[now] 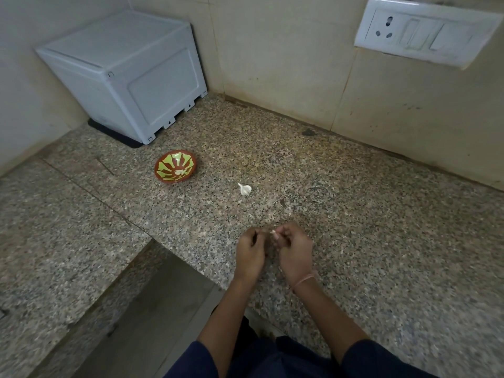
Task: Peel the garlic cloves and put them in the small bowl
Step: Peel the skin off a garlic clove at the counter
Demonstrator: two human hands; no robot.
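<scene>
Speckled granite counter (354,214) in corner of beige tiled wall (272,64); socket plate (425,30) upper right, white box (122,75) back left. Bowl (176,166) sits before box. Garlic (244,189) lies between bowl and hands. Right hand (294,249) pinches clove (273,233) at fingertips. Left hand (251,249) is curled just beside it, grip unclear. Best approach: steady clove, nick skin with thumbnail, strip lengthwise.

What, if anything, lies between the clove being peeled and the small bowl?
Nothing visible does. The garlic clove, pinched by the right hand, has only bare countertop between it and the small bowl. The garlic bulb lies off that line, farther from the person.
</scene>
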